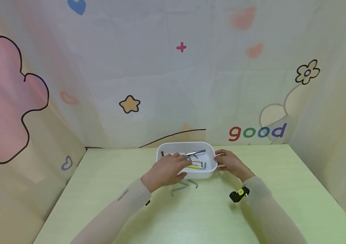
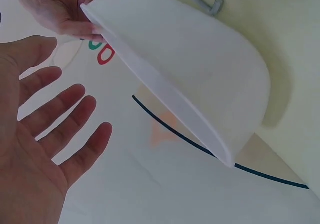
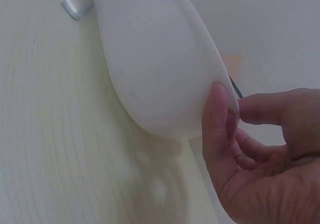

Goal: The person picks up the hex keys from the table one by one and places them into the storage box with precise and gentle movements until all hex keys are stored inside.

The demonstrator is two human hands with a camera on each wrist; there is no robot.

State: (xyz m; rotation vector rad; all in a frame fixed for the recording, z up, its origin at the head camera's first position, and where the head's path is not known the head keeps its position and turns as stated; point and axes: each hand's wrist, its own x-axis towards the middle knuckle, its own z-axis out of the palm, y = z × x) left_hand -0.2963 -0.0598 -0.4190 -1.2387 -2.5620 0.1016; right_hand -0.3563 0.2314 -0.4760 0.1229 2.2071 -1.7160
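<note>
A white plastic bin (image 1: 202, 174) stands toward the back of the table with loose metal pieces inside. Among them are a yellow piece (image 1: 195, 167), a slim rod (image 1: 196, 152) with a dark end and some bent L-shaped keys. My right hand (image 1: 233, 165) pinches the bin's right rim between thumb and fingers, plain in the right wrist view. Over the bin's left front side hovers my left hand (image 1: 167, 169); the left wrist view shows its fingers (image 2: 75, 103) spread, holding nothing. Several hex keys (image 1: 179, 189) lie on the table in front of the bin.
The pale green table (image 1: 203, 213) meets a printed curtain (image 1: 160, 78) at the back and both sides. A black device with a yellow mark (image 1: 239, 194) sits at the right wrist.
</note>
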